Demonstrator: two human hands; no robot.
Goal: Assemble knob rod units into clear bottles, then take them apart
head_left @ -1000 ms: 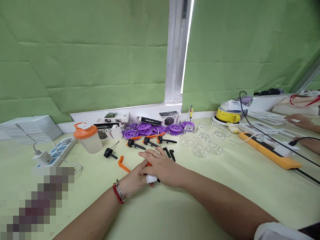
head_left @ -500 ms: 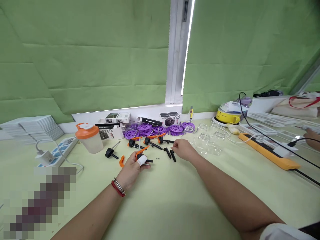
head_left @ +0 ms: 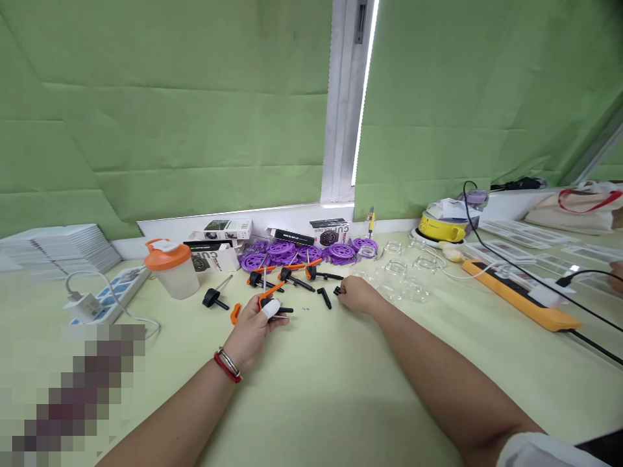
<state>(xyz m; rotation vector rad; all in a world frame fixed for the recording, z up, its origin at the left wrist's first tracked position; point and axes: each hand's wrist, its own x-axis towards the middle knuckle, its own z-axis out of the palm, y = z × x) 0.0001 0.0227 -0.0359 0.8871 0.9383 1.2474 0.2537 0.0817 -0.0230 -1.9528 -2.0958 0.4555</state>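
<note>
My left hand (head_left: 253, 331), its thumb wrapped in white, is closed on an orange-and-black bracket (head_left: 273, 293) with a metal rod standing up from it. My right hand (head_left: 359, 295) pinches a small black L-shaped piece (head_left: 337, 291), mostly hidden by the fingers. A matching black L-shaped piece (head_left: 324, 298) lies just left of that hand. Tiny metal bits (head_left: 305, 309) rest between the hands. Behind are several more orange-and-black brackets (head_left: 296, 279). A black knob part with a rod (head_left: 212, 298) and a curved orange piece (head_left: 235, 314) lie near my left hand.
Purple spoked discs (head_left: 281, 250) are heaped before the cup holder boxes (head_left: 329, 233). Clear jars (head_left: 396, 275) stand right of my right hand. An orange-lidded shaker (head_left: 174, 272) and white power strip (head_left: 117, 295) are left; an orange power strip (head_left: 520, 295) is right.
My right hand has closed on one of the two black L-shaped pieces, which lay on the table before. My left hand keeps its grip on the bracket.
</note>
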